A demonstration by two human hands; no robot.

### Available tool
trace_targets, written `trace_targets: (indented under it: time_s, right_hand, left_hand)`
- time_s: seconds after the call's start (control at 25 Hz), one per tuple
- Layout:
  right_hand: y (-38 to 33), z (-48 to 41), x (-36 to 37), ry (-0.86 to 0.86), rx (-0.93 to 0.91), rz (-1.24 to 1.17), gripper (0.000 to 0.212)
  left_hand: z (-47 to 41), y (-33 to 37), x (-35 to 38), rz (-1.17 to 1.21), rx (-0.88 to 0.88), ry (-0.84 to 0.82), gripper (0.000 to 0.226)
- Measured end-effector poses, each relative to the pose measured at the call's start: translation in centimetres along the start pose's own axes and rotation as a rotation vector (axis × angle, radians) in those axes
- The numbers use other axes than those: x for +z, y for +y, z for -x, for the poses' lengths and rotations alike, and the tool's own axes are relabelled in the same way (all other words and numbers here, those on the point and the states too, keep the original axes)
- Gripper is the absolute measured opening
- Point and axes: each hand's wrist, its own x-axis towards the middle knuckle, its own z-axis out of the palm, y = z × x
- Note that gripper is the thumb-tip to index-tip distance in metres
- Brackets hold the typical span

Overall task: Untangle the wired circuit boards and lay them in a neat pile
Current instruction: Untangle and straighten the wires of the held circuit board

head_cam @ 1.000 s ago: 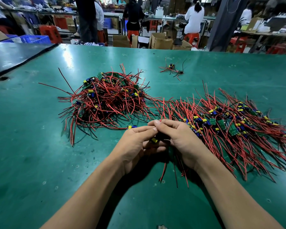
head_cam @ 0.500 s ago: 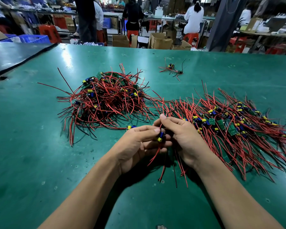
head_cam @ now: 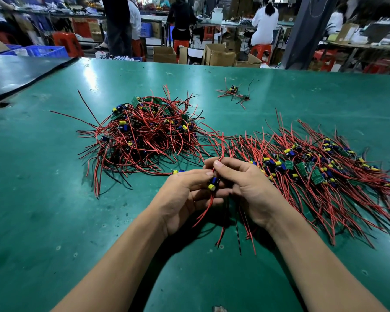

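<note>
Board point(head_cam: 212, 185) pinched between left hand point(head_cam: 185, 194) and right hand point(head_cam: 248, 188) should, I judge, have its wires point(head_cam: 203, 213) drawn straight before joining the neat pile point(head_cam: 313, 174) just right of it.

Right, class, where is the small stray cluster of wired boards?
In the head view, the stray cluster lies alone far across the green table, beyond the tangled heap at left and the laid-out pile at right.

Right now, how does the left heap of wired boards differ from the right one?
The left heap is a rounded tangle, wires looping every way; the right heap lies flatter, wires fanned parallel. The right heap spreads wider than the left heap. Both hold green boards with red and black wires.
</note>
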Motion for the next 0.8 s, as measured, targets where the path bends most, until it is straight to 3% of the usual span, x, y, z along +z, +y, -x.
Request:
trace_targets:
  time_s: [0.24,0.44,0.64,0.8]
  right_hand:
    - [0.0,0.1,0.0,0.108,-0.017,-0.033,0.020]
    - [0.8,-0.3,-0.5,0.256,-0.271,0.572,0.029]
    - [0.5,0.2,0.5,0.036,-0.011,0.288,0.036]
    - [0.4,0.3,0.5,-0.009,0.045,0.079,0.035]
  left_hand:
    - [0.0,-0.2,0.2,-0.112,0.084,0.039,0.010]
    - [0.1,-0.7,0.4,-0.286,0.115,0.080,0.016]
    - [0.1,-0.3,0.2,-0.206,0.065,0.049,0.013]
    - [0.2,-0.3,0.4,-0.201,0.030,0.053,0.010]
